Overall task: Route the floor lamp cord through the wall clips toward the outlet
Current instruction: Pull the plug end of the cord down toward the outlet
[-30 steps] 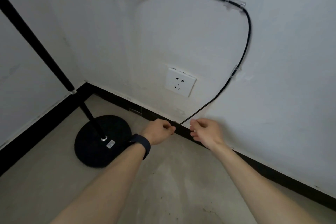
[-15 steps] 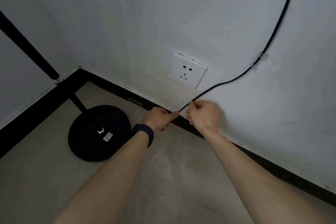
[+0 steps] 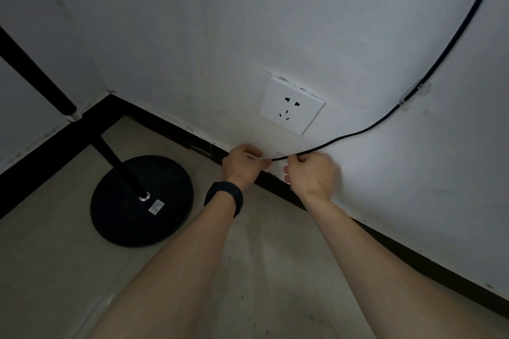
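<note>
The black lamp cord (image 3: 451, 38) comes down the white wall from the top right, passes through a clear wall clip (image 3: 411, 96) and curves left below the white outlet (image 3: 292, 106). My right hand (image 3: 311, 173) pinches the cord low on the wall, just below and right of the outlet. My left hand (image 3: 242, 164), with a dark wristband, pinches the cord's end right beside it. Between the two hands a short stretch of cord lies against the wall above the black baseboard (image 3: 170, 129). What the cord's tip looks like is hidden in my left fingers.
The floor lamp's round black base (image 3: 129, 217) stands on the grey floor at the left, with its black pole (image 3: 35, 77) rising to the upper left. The corner of the room lies behind it. Bare floor spreads under my forearms.
The view has dropped and shifted left, so the upper clips are out of sight. Both hands rose slightly with the cord, which now runs flatter under the outlet.
</note>
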Demonstrator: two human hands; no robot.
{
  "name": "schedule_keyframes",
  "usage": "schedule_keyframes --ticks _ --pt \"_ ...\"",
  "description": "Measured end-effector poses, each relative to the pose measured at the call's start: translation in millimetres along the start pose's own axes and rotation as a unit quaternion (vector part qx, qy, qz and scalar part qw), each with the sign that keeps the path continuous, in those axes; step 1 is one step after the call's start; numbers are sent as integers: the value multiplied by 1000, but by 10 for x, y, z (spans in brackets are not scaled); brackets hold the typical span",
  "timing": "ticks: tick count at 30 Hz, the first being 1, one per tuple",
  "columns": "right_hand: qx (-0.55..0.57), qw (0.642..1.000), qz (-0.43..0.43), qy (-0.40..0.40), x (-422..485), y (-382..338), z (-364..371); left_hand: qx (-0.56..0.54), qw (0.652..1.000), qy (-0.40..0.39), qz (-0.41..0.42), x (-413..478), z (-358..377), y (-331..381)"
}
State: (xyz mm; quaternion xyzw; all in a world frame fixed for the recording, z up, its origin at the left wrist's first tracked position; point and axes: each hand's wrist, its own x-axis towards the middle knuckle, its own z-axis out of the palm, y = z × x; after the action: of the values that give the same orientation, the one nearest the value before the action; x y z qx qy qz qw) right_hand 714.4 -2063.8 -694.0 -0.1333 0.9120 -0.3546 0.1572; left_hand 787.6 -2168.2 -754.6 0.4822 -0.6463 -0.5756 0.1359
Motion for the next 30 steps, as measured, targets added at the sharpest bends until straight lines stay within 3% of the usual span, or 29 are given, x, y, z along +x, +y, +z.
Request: schedule_keyframes --ticks 5,12,17,30 --pt "32 997 70 -5 4 -2 -3 -110 994 12 -24 20 -70 7" --pt "139 978 154 -17 -23 91 -89 -277 958 57 -54 -34 -116 60" --pt "144 975 169 -6 -51 135 -118 -279 955 88 -60 -97 -12 110" --pt "126 975 182 -11 -51 255 -233 -247 963 74 -74 -217 25 94"
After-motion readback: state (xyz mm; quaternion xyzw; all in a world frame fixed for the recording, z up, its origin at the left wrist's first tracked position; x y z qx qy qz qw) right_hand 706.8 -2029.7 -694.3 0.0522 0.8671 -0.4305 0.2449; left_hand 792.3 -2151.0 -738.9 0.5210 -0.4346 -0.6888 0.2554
